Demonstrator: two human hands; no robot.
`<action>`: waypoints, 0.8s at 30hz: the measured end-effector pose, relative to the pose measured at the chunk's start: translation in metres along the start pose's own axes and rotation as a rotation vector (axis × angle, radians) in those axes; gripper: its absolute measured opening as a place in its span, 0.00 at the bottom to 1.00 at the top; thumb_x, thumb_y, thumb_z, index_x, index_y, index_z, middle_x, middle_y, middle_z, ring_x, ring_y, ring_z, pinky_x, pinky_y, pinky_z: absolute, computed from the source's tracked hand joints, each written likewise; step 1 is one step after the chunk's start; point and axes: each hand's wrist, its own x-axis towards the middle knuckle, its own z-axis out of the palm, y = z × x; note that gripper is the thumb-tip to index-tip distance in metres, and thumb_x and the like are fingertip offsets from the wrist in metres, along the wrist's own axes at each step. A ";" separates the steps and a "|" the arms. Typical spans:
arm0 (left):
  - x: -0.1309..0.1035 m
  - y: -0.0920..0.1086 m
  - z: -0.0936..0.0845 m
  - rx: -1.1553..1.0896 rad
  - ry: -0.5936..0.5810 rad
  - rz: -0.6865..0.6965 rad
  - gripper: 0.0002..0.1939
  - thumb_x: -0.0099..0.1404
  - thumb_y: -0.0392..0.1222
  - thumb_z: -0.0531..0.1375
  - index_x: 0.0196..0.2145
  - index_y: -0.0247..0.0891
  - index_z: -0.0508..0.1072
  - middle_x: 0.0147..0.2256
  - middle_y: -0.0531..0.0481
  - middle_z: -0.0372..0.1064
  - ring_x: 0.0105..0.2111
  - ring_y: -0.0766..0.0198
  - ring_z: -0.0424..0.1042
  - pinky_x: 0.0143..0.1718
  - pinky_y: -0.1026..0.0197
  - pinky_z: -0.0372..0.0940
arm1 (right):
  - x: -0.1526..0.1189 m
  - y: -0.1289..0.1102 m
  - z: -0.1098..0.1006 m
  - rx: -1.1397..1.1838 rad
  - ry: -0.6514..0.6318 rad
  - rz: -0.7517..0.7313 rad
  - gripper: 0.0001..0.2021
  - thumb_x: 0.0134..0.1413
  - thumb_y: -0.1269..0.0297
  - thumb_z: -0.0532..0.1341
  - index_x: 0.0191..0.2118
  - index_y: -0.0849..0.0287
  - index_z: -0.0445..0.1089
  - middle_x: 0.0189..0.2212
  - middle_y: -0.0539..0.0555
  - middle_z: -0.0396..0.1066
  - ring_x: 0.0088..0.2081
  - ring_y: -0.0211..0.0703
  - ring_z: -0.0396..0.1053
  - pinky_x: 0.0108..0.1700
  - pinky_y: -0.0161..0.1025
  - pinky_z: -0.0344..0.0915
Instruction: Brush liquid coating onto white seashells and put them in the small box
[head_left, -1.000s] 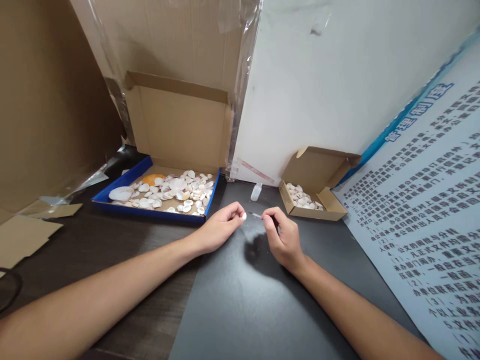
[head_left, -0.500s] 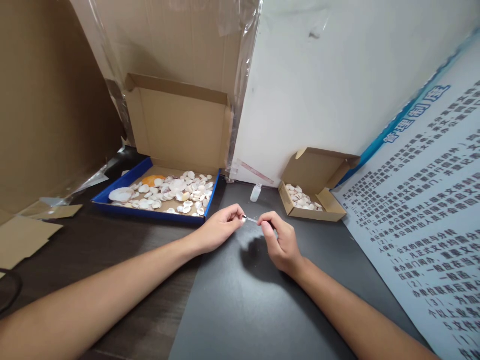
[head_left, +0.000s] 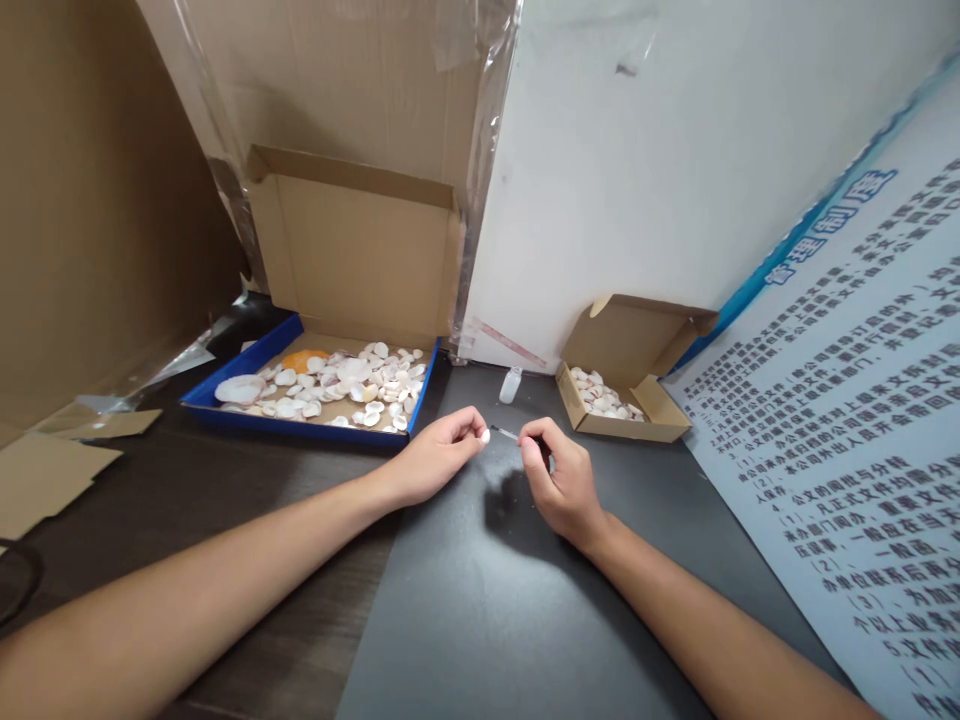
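Note:
Pinched in the fingertips of my left hand (head_left: 442, 455) is a small white shell (head_left: 486, 437), mostly covered by the fingers. My right hand (head_left: 561, 478) is closed around the handle end of a thin brush (head_left: 504, 433) with a dark tip. That tip points left at the shell, with a narrow gap between them. Behind both hands a small translucent bottle (head_left: 510, 386) stands upright and uncapped on the grey mat (head_left: 465, 610).
At the left, an open blue-edged box (head_left: 300, 430) holds many pale shells and an orange one. A smaller cardboard box (head_left: 637, 430) with shells stands at the right. Cardboard pieces (head_left: 60, 480) lie far left. A printed poster (head_left: 847, 420) leans along the right side.
The brush tip has moved right, away from the shell, and now shows apart from it. More of the white shell is visible. Both hands otherwise hold nearly the same place.

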 end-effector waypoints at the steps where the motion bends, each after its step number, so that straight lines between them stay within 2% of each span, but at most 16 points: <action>1: 0.000 0.000 0.000 0.000 0.000 0.002 0.06 0.64 0.42 0.54 0.31 0.39 0.62 0.22 0.61 0.53 0.19 0.71 0.49 0.22 0.65 0.46 | 0.000 0.000 0.000 0.006 -0.006 -0.015 0.07 0.63 0.68 0.52 0.33 0.57 0.63 0.23 0.46 0.61 0.22 0.36 0.58 0.28 0.34 0.57; 5: -0.001 0.001 0.001 -0.011 0.000 0.006 0.06 0.64 0.43 0.54 0.31 0.39 0.62 0.21 0.61 0.52 0.19 0.71 0.49 0.22 0.65 0.45 | -0.001 0.000 0.000 0.021 -0.044 -0.052 0.07 0.63 0.69 0.51 0.34 0.57 0.64 0.24 0.48 0.63 0.25 0.37 0.61 0.30 0.34 0.58; 10: 0.000 0.002 0.000 -0.020 -0.001 0.003 0.07 0.63 0.44 0.54 0.31 0.39 0.62 0.21 0.61 0.52 0.19 0.71 0.49 0.21 0.65 0.46 | -0.001 0.001 -0.001 0.008 -0.001 -0.018 0.07 0.62 0.68 0.53 0.32 0.57 0.63 0.22 0.46 0.61 0.22 0.35 0.57 0.27 0.34 0.56; 15: -0.001 0.003 0.000 -0.051 0.000 -0.003 0.05 0.62 0.42 0.54 0.31 0.39 0.61 0.22 0.61 0.52 0.20 0.71 0.51 0.21 0.65 0.47 | -0.001 -0.001 -0.001 0.036 -0.052 -0.062 0.07 0.62 0.68 0.52 0.33 0.57 0.64 0.23 0.47 0.63 0.23 0.37 0.60 0.28 0.34 0.58; 19: -0.002 0.004 0.000 -0.082 -0.009 -0.032 0.08 0.63 0.45 0.54 0.31 0.40 0.60 0.21 0.61 0.50 0.20 0.70 0.51 0.21 0.65 0.47 | 0.000 -0.002 -0.002 0.004 -0.014 -0.028 0.07 0.63 0.68 0.52 0.33 0.57 0.64 0.22 0.47 0.62 0.23 0.37 0.59 0.27 0.34 0.58; 24: -0.002 0.006 0.000 -0.106 -0.009 -0.055 0.05 0.61 0.42 0.54 0.31 0.40 0.60 0.20 0.61 0.50 0.19 0.70 0.50 0.21 0.65 0.46 | -0.001 -0.002 -0.002 -0.010 -0.082 -0.161 0.06 0.62 0.68 0.53 0.33 0.56 0.64 0.24 0.48 0.65 0.24 0.37 0.61 0.29 0.35 0.59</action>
